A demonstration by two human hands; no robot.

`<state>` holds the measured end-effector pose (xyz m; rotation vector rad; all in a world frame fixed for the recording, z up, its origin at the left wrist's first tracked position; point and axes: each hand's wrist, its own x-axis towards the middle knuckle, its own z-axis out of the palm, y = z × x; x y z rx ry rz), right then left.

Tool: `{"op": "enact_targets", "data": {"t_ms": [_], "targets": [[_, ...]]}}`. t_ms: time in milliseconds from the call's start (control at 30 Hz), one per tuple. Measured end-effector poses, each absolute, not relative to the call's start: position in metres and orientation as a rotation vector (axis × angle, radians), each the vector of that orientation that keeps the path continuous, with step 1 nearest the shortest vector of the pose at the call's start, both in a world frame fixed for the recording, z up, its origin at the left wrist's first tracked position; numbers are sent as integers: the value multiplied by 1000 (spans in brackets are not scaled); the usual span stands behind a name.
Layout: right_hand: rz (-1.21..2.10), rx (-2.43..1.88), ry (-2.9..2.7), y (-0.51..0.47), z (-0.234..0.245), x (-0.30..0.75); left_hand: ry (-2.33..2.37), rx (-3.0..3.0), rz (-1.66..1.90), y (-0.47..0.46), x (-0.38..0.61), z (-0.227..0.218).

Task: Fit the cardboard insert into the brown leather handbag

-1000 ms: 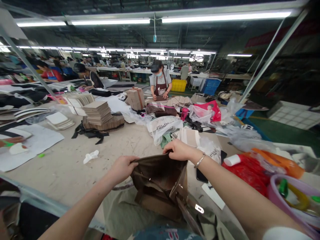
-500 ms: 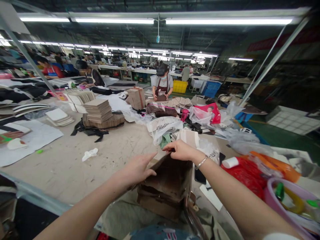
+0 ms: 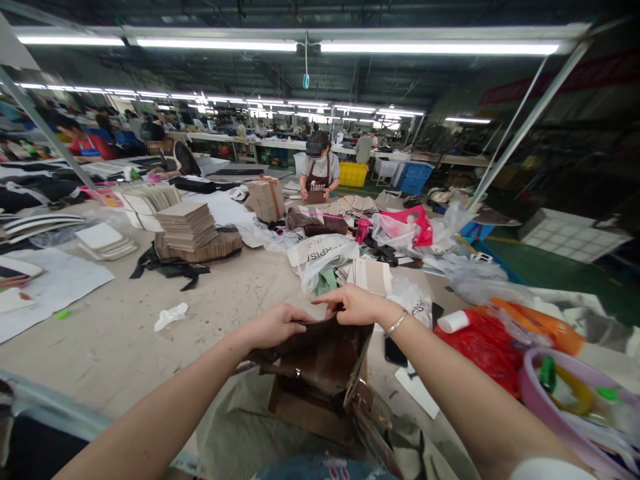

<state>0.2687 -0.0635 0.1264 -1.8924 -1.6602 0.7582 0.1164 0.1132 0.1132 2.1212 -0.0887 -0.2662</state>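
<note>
Head view, quick one: what's in hand?

– One brown bag, mouth gaping toward the wearer. It's by the middle of the near edge of the worktop, over a pale grey-green cloth. Underside hidden, so can't tell if the worktop or the lap bears it.

– Hands?

– Bare, both on the far rim. The left hand pinches the left stretch between thumb and fingers. The right hand curls its fingers over the right stretch, index stuck out toward the left. Fingertips near each other, not clearly touching.

– How does it handle?

– Judging by looks: light, nothing bulky seen inside. Walls look soft and leather-like, likely to sag or crease unsupported; rim maybe a bit stiffer. There's a sheen, so it could slide under a lone finger. Not fragile, but nails might mark it.

– Best hold?

– Rim, one hand each side, pinched. I'd avoid the metal fitting and the strap drooping at the right: both look loose enough to swing and scratch.

– Neighbours?

– Just right of it, a dark phone-like slab and a white card. Farther toward the right edge, a red plastic bag; by the near right corner, a purple basin. Left, a crumpled white scrap.
</note>
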Motion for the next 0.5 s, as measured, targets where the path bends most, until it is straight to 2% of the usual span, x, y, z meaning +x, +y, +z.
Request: {"op": "enact_targets", "data": {"t_ms": [200,500], "targets": [[573,-2011,-1664,-77,136,277,34,2102,-226,123,118,109],[652,-1961,-1690,-85,119,292,-62,2128,-341,131,120,117]]}}
